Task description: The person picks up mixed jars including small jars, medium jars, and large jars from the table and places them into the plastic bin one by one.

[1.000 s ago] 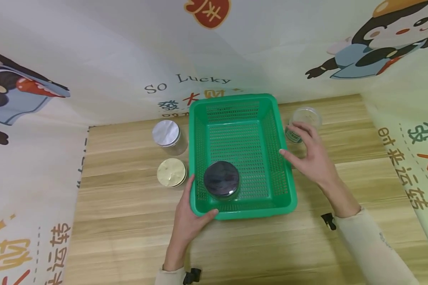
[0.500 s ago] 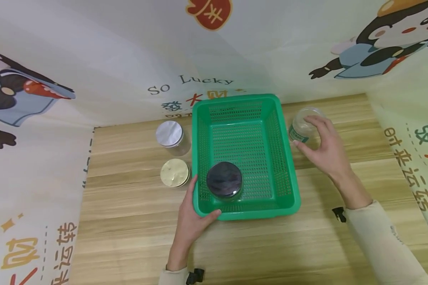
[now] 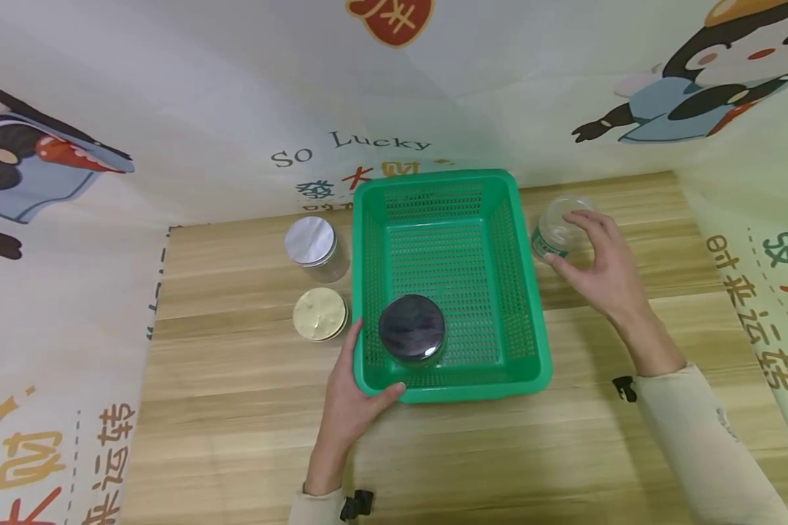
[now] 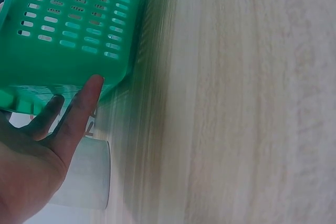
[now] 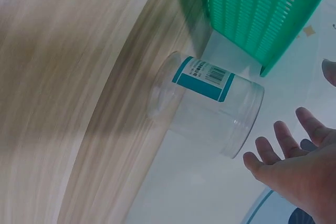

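A green plastic basket [image 3: 535, 321] with slotted walls stands on the table. My left hand [image 3: 351, 401] rests on its near left corner, thumb at the front rim, fingers fairly straight along the left side. Inside the basket, near that corner, is a jar with a dark lid [image 3: 412, 328]. My right hand [image 3: 607, 273] hovers beside a clear round jar [image 3: 554, 226] to the right of the basket, thumb and fingers spread. In the right wrist view the jar [image 5: 210, 111] stands upright on the table, showing a green-and-white label; the fingertips are apart from it.
Left of the basket stand a clear jar with a silver top [image 3: 311, 242] and a jar with a gold top [image 3: 319, 314]. A printed cloth [image 3: 236, 109] hangs behind the wooden table [image 3: 236, 423] and along both sides.
My right hand has moved right, from over the basket's right rim to beside the clear jar. The left hand stays at the basket corner. The view has shifted slightly.
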Action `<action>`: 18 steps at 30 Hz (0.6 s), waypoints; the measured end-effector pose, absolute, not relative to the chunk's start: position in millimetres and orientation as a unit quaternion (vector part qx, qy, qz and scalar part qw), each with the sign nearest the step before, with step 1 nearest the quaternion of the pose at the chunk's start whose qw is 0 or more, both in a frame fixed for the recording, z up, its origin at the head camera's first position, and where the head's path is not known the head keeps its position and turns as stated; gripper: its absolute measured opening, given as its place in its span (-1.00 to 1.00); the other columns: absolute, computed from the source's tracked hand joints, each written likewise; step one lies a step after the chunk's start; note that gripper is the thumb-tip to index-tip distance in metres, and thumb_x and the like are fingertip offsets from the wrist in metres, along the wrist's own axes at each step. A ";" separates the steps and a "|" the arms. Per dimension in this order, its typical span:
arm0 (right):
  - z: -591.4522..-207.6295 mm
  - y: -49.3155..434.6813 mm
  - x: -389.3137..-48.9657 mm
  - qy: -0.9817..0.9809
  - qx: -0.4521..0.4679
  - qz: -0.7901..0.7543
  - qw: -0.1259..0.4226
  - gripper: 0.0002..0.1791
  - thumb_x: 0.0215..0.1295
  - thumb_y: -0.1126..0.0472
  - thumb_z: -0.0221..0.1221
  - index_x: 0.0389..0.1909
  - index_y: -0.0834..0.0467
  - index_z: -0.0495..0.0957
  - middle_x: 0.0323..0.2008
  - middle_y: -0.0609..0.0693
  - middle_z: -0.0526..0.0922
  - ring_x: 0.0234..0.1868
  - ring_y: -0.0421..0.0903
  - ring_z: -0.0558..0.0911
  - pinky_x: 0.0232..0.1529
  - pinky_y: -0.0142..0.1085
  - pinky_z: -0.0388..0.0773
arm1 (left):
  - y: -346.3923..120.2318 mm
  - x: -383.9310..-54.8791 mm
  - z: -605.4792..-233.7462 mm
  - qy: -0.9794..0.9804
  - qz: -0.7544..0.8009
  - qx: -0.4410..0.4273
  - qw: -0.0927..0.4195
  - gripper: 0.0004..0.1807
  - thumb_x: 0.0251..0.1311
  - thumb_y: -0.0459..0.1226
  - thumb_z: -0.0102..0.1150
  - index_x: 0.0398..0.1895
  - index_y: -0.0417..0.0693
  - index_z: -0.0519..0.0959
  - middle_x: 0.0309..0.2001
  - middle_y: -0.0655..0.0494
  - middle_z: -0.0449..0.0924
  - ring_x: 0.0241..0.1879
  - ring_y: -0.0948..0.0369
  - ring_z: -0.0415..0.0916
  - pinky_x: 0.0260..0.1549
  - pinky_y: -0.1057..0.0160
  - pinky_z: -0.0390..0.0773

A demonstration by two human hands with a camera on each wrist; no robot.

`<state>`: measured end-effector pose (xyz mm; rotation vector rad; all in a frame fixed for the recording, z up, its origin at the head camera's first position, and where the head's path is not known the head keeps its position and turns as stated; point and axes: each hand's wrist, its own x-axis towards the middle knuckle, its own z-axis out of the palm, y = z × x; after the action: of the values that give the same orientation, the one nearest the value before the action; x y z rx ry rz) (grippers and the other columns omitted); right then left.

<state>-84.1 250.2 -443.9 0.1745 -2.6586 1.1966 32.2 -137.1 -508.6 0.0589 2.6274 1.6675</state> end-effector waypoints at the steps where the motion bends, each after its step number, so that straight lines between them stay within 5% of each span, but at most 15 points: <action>1: -444.2 251.2 -84.0 -0.906 0.059 0.405 0.110 -0.32 0.09 0.26 0.43 0.27 0.27 0.45 0.28 0.25 0.39 0.35 0.28 0.31 0.35 0.20 0.19 | -137.1 31.8 -508.5 0.844 0.536 0.022 0.013 0.24 -0.23 -0.13 0.63 0.55 0.42 0.05 0.44 0.05 0.28 0.40 0.00 0.22 0.29 -0.19 0.27; 18: -456.0 264.8 -98.4 -0.907 0.040 0.406 0.099 -0.39 0.12 0.26 0.39 0.22 0.29 0.48 0.34 0.26 0.34 0.36 0.30 0.25 0.32 0.27 0.16 | -137.5 31.7 -508.5 0.845 0.533 0.018 0.025 0.24 -0.21 -0.17 0.63 0.55 0.45 0.04 0.45 0.07 0.25 0.43 0.02 0.18 0.29 -0.22 0.25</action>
<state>-98.4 264.8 -456.0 0.1193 -2.6837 1.2012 31.7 -137.5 -508.5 0.0547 2.6148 1.6487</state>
